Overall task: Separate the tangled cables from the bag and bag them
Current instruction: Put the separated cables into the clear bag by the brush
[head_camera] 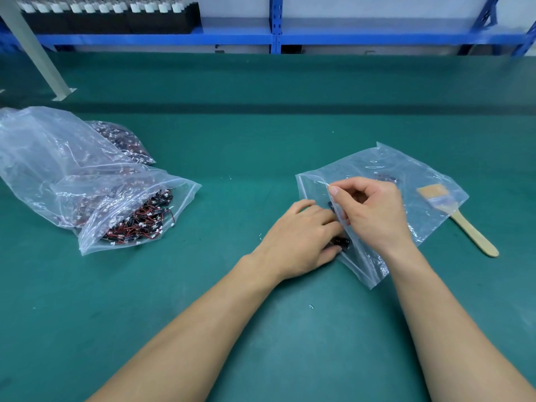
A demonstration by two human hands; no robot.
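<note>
A clear zip bag lies flat on the green mat at centre right, its mouth facing left. My right hand pinches the upper lip of that mouth and lifts it. My left hand sits at the opening with its fingertips inside, curled on a small bundle of dark cables. A few more cables show through the bag's far part. At the left lies an open zip bag with a tangle of red-and-black cables inside.
A big crumpled plastic bag and another filled cable bag lie behind the open one at left. A wooden-handled brush rests partly under the right bag. A grey post foot stands far left; blue shelving runs behind.
</note>
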